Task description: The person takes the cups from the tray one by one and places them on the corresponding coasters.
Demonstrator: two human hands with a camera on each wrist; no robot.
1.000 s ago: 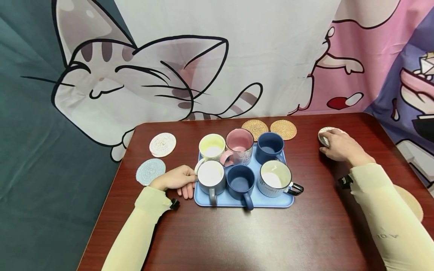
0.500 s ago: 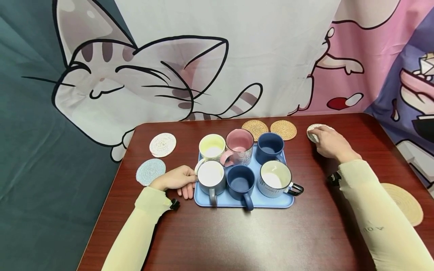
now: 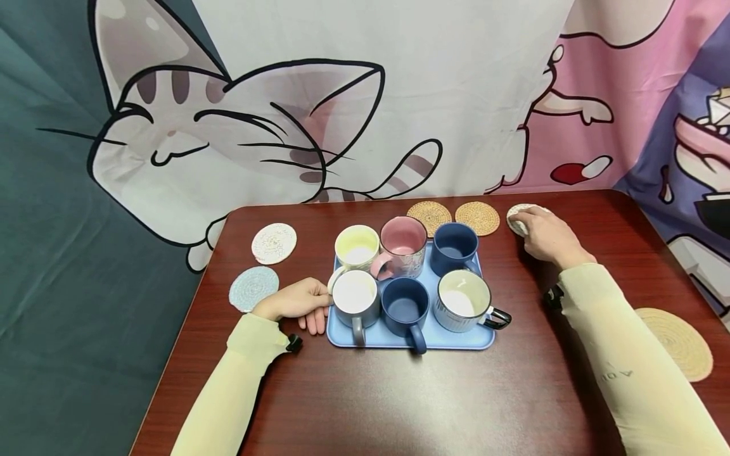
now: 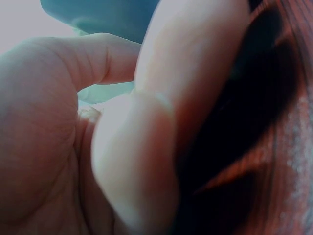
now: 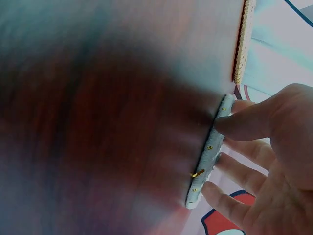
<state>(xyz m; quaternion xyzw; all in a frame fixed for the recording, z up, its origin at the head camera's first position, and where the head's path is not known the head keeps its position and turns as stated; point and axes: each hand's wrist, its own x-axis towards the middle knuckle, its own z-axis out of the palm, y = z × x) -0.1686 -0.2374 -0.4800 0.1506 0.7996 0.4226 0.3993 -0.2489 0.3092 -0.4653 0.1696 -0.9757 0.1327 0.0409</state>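
At the left side of the light blue tray (image 3: 450,341), my left hand (image 3: 291,301) pinches the rim between thumb and forefinger, its other fingers low by the table. In the left wrist view that hand (image 4: 122,112) is close and blurred. Mugs crowd the tray: yellow (image 3: 357,247), pink (image 3: 405,244), grey (image 3: 356,304), two dark blue (image 3: 405,305) (image 3: 454,247) and a white one with a black handle (image 3: 463,301). My right hand (image 3: 553,239) holds a white coaster (image 3: 518,226) by its edge at the back; the right wrist view shows fingers and thumb around its rim (image 5: 208,152).
Two tan woven coasters (image 3: 429,218) (image 3: 477,218) lie behind the tray. On the left lie a white coaster (image 3: 274,243) and a light blue one (image 3: 253,289). A larger round straw mat (image 3: 678,345) lies at the right, partly under my sleeve. A printed cloth (image 3: 342,126) hangs behind the table.
My right hand has slid the white coaster leftward along the back of the table, close to the tan coasters. More of the straw mat shows. My left hand and the tray have stayed put.
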